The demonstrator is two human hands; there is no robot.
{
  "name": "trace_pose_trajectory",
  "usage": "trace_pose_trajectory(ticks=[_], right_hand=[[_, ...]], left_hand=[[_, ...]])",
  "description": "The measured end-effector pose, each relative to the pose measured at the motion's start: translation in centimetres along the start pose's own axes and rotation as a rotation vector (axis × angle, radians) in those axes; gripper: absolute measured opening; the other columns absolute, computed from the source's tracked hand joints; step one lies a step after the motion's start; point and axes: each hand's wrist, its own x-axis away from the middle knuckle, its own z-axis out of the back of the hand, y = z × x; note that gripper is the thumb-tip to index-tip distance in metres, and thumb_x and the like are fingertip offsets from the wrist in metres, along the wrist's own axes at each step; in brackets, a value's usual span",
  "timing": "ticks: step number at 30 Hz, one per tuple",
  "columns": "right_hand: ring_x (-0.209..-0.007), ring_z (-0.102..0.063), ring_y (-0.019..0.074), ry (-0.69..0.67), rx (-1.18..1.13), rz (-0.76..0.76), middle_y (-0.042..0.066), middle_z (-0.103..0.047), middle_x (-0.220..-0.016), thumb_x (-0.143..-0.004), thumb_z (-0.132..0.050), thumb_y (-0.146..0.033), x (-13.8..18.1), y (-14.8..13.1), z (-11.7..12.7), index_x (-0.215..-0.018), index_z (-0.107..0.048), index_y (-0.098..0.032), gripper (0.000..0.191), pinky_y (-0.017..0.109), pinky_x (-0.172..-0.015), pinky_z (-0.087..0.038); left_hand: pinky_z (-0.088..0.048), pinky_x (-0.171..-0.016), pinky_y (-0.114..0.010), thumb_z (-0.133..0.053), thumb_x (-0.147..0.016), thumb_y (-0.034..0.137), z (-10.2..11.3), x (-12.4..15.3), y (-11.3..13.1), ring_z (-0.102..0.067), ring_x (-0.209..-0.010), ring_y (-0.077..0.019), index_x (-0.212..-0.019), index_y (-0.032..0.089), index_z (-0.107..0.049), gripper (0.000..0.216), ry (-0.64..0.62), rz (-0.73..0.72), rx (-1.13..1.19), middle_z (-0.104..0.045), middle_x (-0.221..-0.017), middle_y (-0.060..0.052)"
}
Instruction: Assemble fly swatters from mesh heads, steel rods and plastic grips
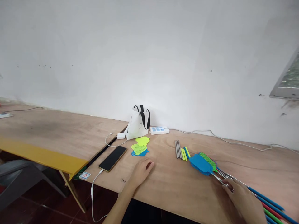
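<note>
My left hand [141, 171] rests flat on the wooden table [173, 183], fingers loosely together, holding nothing, just below a small pile of yellow-green and blue swatter heads [139, 147]. My right hand [243, 199] lies at the lower right on the metal rods of a bundle of assembled fly swatters [203, 163], whose blue and green heads point left. Their coloured handles [271, 207] run off to the lower right. Whether the fingers close around the rods is hard to tell.
A black phone [113, 158] on a white cable lies left of my left hand. A white bag with black straps [137, 125], a charger [121, 136] and a power strip [159, 130] stand by the wall. Loose metal rods and yellow-green handles [181, 151] lie mid-table. A yellow-edged table [42, 155] adjoins on the left.
</note>
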Motion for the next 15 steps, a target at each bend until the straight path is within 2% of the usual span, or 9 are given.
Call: trace_pose_trajectory(ticks=[3, 5, 11, 15], right_hand=[[-0.084, -0.072, 0.0283, -0.073, -0.030, 0.010, 0.006, -0.077, -0.092, -0.088, -0.043, -0.046, -0.1, 0.0, -0.2, -0.085, -0.073, -0.032, 0.033, 0.038, -0.069, -0.052], [-0.082, -0.072, 0.0278, -0.074, -0.022, 0.030, 0.006, -0.076, -0.088, -0.088, -0.043, -0.044, -0.1, 0.1, -0.5, -0.081, -0.072, -0.032, 0.033, 0.037, -0.068, -0.052], [-0.096, -0.071, 0.0315, 0.022, 0.072, 0.206, 0.009, -0.075, -0.095, -0.078, -0.057, -0.035, 0.0, 0.1, -1.1, -0.083, -0.077, -0.033, 0.020, 0.039, -0.076, -0.053], [-0.102, -0.068, 0.0317, 0.056, 0.112, 0.254, 0.008, -0.075, -0.104, -0.076, -0.058, -0.032, 0.0, 0.4, -1.2, -0.087, -0.078, -0.033, 0.023, 0.041, -0.084, -0.053]], left_hand=[[-0.045, -0.075, -0.033, -0.042, -0.102, 0.043, 0.0, 0.0, 0.0, -0.062, -0.083, -0.0230, -0.080, 0.021, -0.061, 0.037, -0.001, 0.006, 0.000, -0.068, -0.086, -0.006], [-0.045, -0.075, -0.032, -0.042, -0.103, 0.041, -0.1, 0.0, 0.0, -0.062, -0.084, -0.0229, -0.080, 0.021, -0.061, 0.036, 0.000, 0.012, 0.001, -0.069, -0.087, -0.006], [-0.044, -0.074, -0.032, -0.042, -0.102, 0.040, -0.4, 0.0, -0.4, -0.062, -0.084, -0.0228, -0.079, 0.021, -0.059, 0.035, 0.007, 0.019, -0.009, -0.068, -0.086, -0.006], [-0.044, -0.075, -0.032, -0.041, -0.103, 0.040, -0.4, 0.0, -0.4, -0.062, -0.084, -0.0228, -0.078, 0.021, -0.058, 0.035, 0.008, 0.019, -0.002, -0.069, -0.086, -0.006]])
